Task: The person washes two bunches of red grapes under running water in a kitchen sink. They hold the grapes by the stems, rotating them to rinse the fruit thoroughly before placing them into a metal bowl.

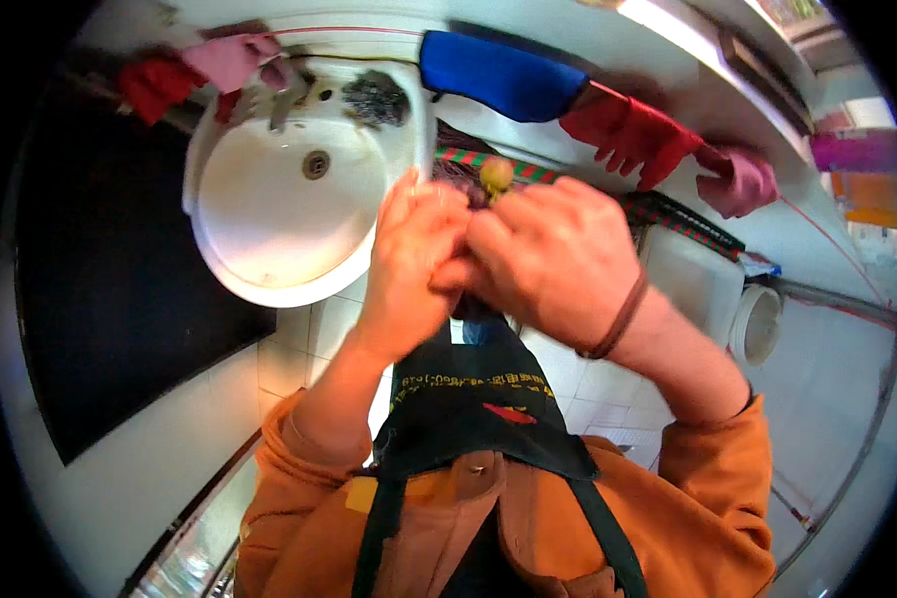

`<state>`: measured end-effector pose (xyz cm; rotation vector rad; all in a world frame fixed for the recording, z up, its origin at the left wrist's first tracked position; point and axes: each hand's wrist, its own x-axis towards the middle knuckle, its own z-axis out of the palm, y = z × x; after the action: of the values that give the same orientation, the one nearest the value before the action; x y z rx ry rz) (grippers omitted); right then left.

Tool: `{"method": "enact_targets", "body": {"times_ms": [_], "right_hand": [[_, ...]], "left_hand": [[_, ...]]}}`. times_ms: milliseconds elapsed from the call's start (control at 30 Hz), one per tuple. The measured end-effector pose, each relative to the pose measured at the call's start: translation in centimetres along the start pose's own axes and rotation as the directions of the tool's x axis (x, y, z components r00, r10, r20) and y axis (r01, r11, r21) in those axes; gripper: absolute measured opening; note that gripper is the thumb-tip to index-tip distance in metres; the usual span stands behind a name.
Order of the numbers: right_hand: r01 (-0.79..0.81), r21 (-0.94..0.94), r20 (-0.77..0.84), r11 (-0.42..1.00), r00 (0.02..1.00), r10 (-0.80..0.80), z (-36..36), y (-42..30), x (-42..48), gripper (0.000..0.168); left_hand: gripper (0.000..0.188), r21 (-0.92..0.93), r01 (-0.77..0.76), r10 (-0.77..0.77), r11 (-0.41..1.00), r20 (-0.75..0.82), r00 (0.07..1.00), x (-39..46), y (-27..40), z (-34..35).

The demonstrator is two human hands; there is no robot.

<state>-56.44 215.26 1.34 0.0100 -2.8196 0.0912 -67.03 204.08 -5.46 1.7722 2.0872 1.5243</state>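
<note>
My left hand (pixel 418 261) and my right hand (pixel 557 250) meet in front of my chest, to the right of a white washbasin (pixel 377 250). Their fingers are curled together around something dark, perhaps a dark mesh or a bundle of strands, mostly hidden by the fingers. A small round yellowish ball (pixel 496 173) shows just beyond the fingertips, with a thin green-yellow piece under it. Whether the ball is joined to what I hold, I cannot tell. A brown band circles my right wrist. A dark apron (pixel 486 418) hangs below my hands.
A metal tap (pixel 280 105) and a steel scourer (pixel 376 99) sit on the basin's back edge. Along the wall, a blue cloth (pixel 501 75), red rubber gloves (pixel 635 134) and pink gloves (pixel 736 182) hang on a red line. At right stands a white bucket (pixel 759 325); at left, a black panel (pixel 134 299).
</note>
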Motion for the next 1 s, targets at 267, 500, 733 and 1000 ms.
{"method": "enact_targets", "body": {"times_ms": [267,500,733,1000], "right_hand": [[0.015,-0.238,0.233,0.971,0.972,0.043,-11.2,-3.1,8.2,0.034],[0.411,-0.327,0.041,0.851,0.906,-0.421,-10.3,-1.1,14.4,0.02],[0.135,0.039,0.018,0.99,0.991,-0.136,-9.5,-5.5,21.4,0.026],[-0.194,0.121,0.058,0.973,0.98,0.189,-7.1,-7.0,25.8,0.048]], "left_hand": [[0.012,0.172,-0.267,0.291,0.948,-0.136,0.947,7.6,3.8,-9.9],[0.021,0.159,-0.133,0.122,0.978,0.073,0.99,10.8,2.1,-17.2],[0.027,-0.335,0.033,-0.089,0.941,-0.155,0.984,8.0,-3.0,-26.0],[0.018,-0.928,-0.37,-0.907,0.033,-0.184,0.379,-5.1,-14.8,-15.0]]}}
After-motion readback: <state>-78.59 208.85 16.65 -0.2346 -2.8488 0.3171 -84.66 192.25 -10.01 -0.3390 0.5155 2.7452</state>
